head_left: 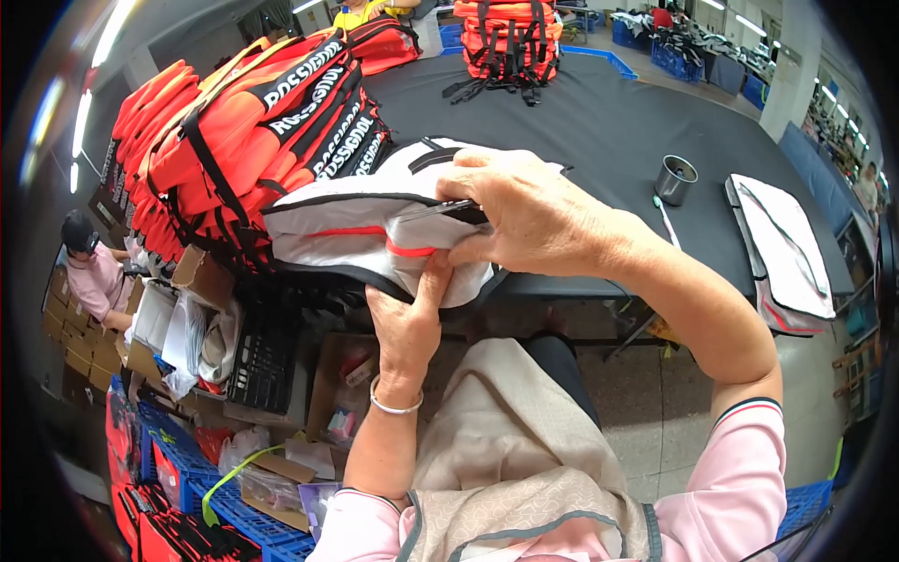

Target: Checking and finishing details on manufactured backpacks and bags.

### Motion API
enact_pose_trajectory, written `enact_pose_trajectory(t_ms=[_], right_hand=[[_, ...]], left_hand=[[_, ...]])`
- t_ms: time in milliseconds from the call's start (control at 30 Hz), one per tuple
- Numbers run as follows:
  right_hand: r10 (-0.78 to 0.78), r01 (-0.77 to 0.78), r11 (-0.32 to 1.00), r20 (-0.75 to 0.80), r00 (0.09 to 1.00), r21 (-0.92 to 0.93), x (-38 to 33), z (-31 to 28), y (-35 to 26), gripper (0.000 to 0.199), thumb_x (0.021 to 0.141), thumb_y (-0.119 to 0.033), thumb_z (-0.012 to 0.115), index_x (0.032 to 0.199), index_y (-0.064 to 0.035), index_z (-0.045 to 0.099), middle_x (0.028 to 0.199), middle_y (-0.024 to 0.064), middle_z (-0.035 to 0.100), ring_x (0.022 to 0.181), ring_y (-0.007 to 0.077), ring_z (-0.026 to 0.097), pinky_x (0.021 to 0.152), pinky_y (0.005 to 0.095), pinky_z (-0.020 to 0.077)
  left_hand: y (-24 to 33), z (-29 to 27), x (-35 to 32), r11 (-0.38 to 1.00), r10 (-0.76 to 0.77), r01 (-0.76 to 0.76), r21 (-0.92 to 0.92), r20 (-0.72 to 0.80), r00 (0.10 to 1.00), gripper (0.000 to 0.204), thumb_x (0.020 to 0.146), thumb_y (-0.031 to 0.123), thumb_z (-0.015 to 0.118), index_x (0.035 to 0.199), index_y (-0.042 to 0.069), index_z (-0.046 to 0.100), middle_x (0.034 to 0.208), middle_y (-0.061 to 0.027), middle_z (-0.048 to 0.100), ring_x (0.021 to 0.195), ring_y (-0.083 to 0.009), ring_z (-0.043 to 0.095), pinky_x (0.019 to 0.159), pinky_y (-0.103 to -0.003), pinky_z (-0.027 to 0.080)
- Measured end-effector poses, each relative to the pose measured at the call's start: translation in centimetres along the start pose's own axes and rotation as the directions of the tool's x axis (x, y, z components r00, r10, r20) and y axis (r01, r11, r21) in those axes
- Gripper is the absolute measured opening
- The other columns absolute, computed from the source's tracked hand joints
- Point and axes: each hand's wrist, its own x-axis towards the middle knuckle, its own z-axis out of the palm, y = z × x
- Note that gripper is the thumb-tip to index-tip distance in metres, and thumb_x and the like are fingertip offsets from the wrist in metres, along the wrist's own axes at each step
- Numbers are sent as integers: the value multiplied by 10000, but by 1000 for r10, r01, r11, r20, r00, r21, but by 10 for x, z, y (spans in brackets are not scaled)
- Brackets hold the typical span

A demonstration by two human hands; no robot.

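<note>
A white fabric bag piece [328, 211] with black edging and red strips lies at the table's near edge, partly hanging over it. My left hand [409, 323] grips its lower edge from below, thumb pressed up against the cloth beside a red strip. Over the bag, my right hand [524, 211] is closed around slim metal thread snips [435, 210]. Their pointed blades lie close against the white cloth and point left. My right fingers hide the snips' handle, and its fingertips come near my left thumb.
Orange and black backpacks [253, 131] are piled at the left. Another orange stack [508, 42] stands at the table's far end. On the dark table [599, 122] are a metal cup [676, 178], a toothbrush-like tool [667, 221] and a folded white piece [782, 253]. A person [94, 272] works at left.
</note>
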Motion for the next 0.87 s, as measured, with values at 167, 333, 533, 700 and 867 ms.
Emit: enact_pose_trajectory(t_ms=[167,333,533,700,867], right_hand=[[-57,48,983,-46,997,-175,1,-7,3,209,739,-123,738,914,-37,662,882,120,610,851,349,620,712,422,505],[43,-54,987,-76,996,-151,0,-15,12,214,736,-181,760,922,-93,702,855,70,621,845,303,638,707,396,511],[40,-39,999,-71,997,10,-7,-5,22,245,686,-133,792,872,-17,683,852,112,628,809,332,629,698,404,503],[-50,27,996,-266,963,-87,-9,18,16,198,694,-12,696,887,-29,657,827,119,603,786,343,625,673,410,508],[-17,-31,987,-295,955,-158,-8,22,6,168,740,-76,688,902,-62,649,915,128,630,871,305,655,690,390,532]], left_hand=[[3,7,18,985,115,-128,112,116,987,235,918,122,673,1096,-32,658,915,-60,685,803,-115,629,706,-267,534],[10,10,17,969,-21,-25,246,183,983,265,916,172,676,1079,-36,656,886,-64,677,675,-103,632,432,-248,538],[0,5,11,963,-107,51,263,201,974,289,923,203,685,1107,-12,631,917,-47,657,713,-86,607,445,-215,498],[-9,15,27,982,143,-145,121,20,989,206,868,84,695,1026,-44,661,902,-53,688,832,-137,630,782,-310,502],[-4,8,34,961,82,-114,251,132,988,246,890,96,667,1105,-17,628,988,-71,679,861,-105,586,795,-273,481]])
